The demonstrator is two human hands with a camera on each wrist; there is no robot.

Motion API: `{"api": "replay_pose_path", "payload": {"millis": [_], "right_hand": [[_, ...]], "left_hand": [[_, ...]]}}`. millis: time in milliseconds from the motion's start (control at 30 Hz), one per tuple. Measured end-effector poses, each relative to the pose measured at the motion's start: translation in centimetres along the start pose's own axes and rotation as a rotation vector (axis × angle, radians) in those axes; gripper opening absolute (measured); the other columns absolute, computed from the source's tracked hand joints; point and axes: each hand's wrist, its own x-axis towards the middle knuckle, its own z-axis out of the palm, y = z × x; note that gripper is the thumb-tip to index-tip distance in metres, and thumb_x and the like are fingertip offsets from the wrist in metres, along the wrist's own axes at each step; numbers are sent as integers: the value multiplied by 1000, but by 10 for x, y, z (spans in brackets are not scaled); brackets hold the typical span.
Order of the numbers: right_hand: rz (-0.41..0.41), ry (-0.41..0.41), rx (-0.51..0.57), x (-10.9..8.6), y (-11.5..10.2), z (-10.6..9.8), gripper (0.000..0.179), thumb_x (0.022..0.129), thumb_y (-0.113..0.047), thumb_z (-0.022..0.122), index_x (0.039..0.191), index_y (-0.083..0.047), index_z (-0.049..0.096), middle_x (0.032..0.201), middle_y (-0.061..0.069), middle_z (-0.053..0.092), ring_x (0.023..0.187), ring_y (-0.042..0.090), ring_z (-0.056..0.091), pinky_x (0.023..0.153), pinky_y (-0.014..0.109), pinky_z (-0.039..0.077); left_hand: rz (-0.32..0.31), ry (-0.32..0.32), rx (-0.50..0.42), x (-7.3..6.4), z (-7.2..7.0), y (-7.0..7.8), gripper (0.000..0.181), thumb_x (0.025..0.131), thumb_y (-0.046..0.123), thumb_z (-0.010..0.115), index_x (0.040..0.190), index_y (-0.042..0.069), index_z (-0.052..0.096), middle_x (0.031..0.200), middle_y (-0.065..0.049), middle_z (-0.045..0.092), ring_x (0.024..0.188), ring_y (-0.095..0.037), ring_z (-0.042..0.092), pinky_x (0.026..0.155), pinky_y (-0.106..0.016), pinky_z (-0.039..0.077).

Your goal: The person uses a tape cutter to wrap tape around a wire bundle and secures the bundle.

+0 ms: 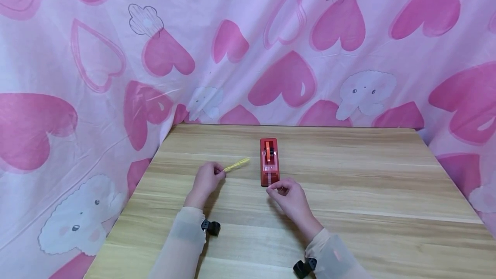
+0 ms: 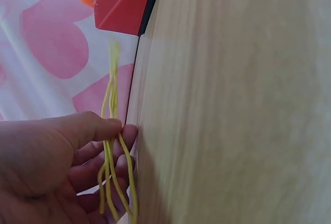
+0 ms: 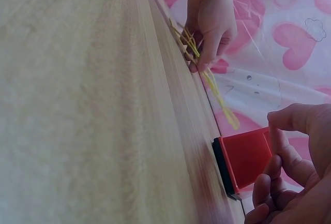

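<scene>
My left hand (image 1: 206, 181) pinches a bundle of thin yellow strings (image 1: 237, 164) between thumb and fingers. In the left wrist view, loose ends of the yellow strings (image 2: 113, 172) hang below the thumb, while the upper ends lie close together. To the right stands a red tape dispenser (image 1: 274, 172) with an orange-cored roll (image 1: 268, 152). My right hand (image 1: 293, 199) is at the dispenser's front end, thumb and index finger pinching the end of the clear tape (image 1: 270, 178). The remaining right fingers (image 3: 262, 189) are curled beside the dispenser.
A wood-grain table (image 1: 368, 193) lies under both hands. Pink heart-patterned cloth (image 1: 232, 76) hangs behind the table and along its sides. Each wrist wears a small black camera (image 1: 211, 227).
</scene>
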Motion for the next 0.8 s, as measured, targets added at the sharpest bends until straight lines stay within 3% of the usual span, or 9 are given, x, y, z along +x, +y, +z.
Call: {"api": "replay_pose_path", "payload": {"millis": [500,633,800], "right_hand": [[38,-25,-16,-1,0,-1,7,90,-22,80,93,-15,80,101,6,62,93,22,53,79,32,46],[35,-25,-17,0,-1,-3,6,90,-21,81,92,-16,80,101,5,63,93,21,54,79,31,47],[32,-34,-5,1,-2,-5,5,90,-20,81,92,-16,79,100,5,64,91,21,55,78,31,47]], "left_hand": [[59,73,-62,1,0,-6,6,85,13,85,89,10,82,88,-3,78,84,-19,68,80,-36,52],[40,84,-68,2,-3,-8,8,84,15,86,90,11,83,93,-5,80,91,-23,70,85,-39,53],[7,83,-94,2,-5,-9,14,83,13,86,96,10,82,94,-6,79,89,-21,70,83,-39,55]]}}
